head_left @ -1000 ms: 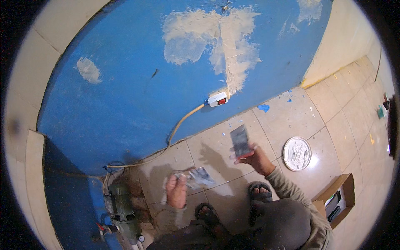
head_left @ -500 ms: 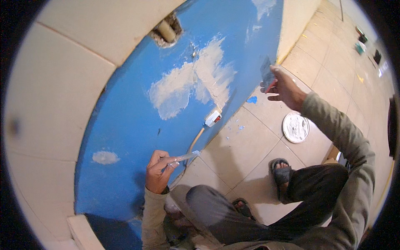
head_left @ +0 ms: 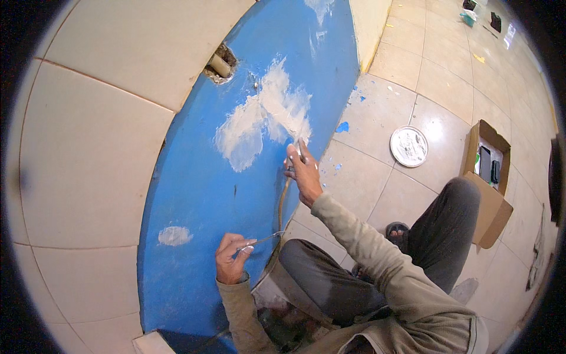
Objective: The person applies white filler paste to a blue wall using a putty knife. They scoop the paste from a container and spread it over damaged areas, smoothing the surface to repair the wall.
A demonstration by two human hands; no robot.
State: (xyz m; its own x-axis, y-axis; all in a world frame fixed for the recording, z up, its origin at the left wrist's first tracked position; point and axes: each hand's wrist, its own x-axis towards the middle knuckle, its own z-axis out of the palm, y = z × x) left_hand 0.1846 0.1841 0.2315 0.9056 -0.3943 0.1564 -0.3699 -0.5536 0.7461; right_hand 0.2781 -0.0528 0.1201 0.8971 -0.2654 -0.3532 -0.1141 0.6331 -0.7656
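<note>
In my left hand (head_left: 232,258), at the lower edge of the blue wall (head_left: 200,203), is a thin flat putty scraper (head_left: 264,239), pinched between thumb and fingers and seen nearly edge-on. My right hand (head_left: 304,172) is closed low on the wall, just below the pale patch of wet-looking putty (head_left: 240,138). Its fingers cover the spot where the white switch with a red rocker was seen, and what they grip is hidden. A tan cable (head_left: 283,203) runs down the wall from under this hand.
A round white lid smeared with putty (head_left: 408,146) lies on the tiled floor. Beyond my knee stands an open cardboard box (head_left: 488,227) with dark items inside. Blue paint flakes (head_left: 342,127) dot the floor. A pipe (head_left: 220,66) shows in a wall hole.
My right hand has come from over the floor at the right, where it held a dark flat scraper, leftward to the wall by the switch. The left hand's scraper has turned edge-on.
</note>
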